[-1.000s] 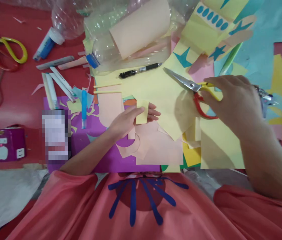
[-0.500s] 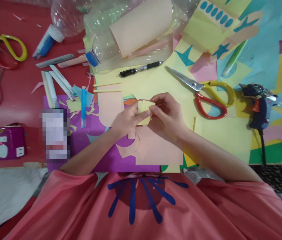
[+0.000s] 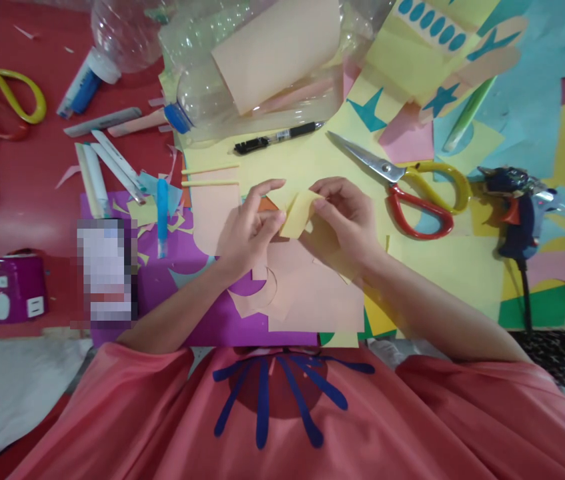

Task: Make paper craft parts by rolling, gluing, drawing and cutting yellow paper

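A small folded piece of yellow paper (image 3: 300, 215) is held up over the middle of the table, its two layers standing slightly apart. My right hand (image 3: 345, 217) pinches its right edge between thumb and fingers. On the other side, my left hand (image 3: 257, 223) has its index finger stretched out and apart from the thumb. The left thumb tip is at the paper's left edge; whether it touches is unclear. Beneath both hands lies a peach paper sheet (image 3: 317, 293), with a cut-out peach scrap (image 3: 247, 303) next to it on purple paper (image 3: 202, 323).
Scissors with red and yellow handles (image 3: 392, 175) and a glue gun (image 3: 519, 213) lie to the right. A black pen (image 3: 279, 138) and plastic bottles (image 3: 202, 100) are beyond my hands. Markers (image 3: 119, 167), a phone (image 3: 107, 270) and a purple box (image 3: 12, 287) are at left.
My left fingers have spread and moved off the paper's face. The yellow paper has tilted and now sits mainly in my right hand. The view has shifted slightly.
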Demonstrator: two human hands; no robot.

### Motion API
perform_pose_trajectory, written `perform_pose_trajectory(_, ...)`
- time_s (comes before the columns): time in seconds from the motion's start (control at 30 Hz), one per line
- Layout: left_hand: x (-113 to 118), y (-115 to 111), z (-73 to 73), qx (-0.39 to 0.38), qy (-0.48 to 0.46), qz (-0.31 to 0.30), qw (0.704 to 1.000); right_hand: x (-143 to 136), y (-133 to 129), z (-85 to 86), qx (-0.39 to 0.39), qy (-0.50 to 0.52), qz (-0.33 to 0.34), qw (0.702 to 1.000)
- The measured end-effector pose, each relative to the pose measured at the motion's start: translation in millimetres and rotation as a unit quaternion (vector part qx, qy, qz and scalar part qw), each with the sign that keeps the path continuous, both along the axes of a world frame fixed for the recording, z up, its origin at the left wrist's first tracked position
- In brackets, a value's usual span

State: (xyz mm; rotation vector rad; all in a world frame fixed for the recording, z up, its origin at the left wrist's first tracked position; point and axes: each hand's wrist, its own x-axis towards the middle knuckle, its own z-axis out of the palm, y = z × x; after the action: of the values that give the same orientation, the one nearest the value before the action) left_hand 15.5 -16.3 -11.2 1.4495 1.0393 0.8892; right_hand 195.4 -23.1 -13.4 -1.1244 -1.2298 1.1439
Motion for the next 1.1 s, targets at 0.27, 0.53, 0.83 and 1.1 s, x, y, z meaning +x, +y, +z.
perform_pose_trajectory(0.27, 2, 4, 2.7, 0.035, -0.005, -0.009, 0.999, 9, 6, 0.3, 0.037, -0.059, -0.045, 0.997)
perform_pose_trajectory(0.53, -1, 6, 2.7, 0.036, 0.035, 0.045, 0.998, 4, 2, 2.5, 0.070, -0.085, -0.066, 0.992)
perform_pose_trajectory(0.83, 1, 5, -4.5, 0.020, 0.004, 0.004, 1.000, 5, -2, 1.0, 0.018, -0.055, -0.054, 0.997)
perform_pose_trajectory(1.1, -5, 6, 6.6, 0.054, 0.057, -0.020, 0.997, 4, -10, 5.7, 0.152, -0.115, -0.048, 0.981)
